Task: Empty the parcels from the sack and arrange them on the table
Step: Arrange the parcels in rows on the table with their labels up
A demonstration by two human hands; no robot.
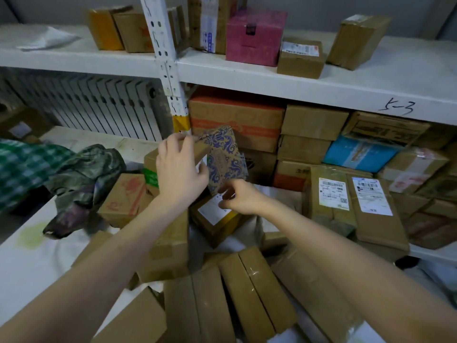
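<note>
— How far had we got?

— The sack point(81, 184) lay slumped and mostly emptied at our left, parcels point(247, 293) heaped unsorted on the table point(29, 263).

— And our hands?

— Left hand point(179, 169) gripped the blue-patterned parcel point(223, 157); right hand point(238, 198) pinched its lower edge (arranging barely begun).

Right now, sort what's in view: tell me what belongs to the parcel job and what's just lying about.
Job:
- patterned parcel, held by both hands
- left hand
- right hand
- brown parcels heaped on the table
- crumpled sack

Lying about:
- pink box on the shelf
- radiator
- checked cloth
</note>
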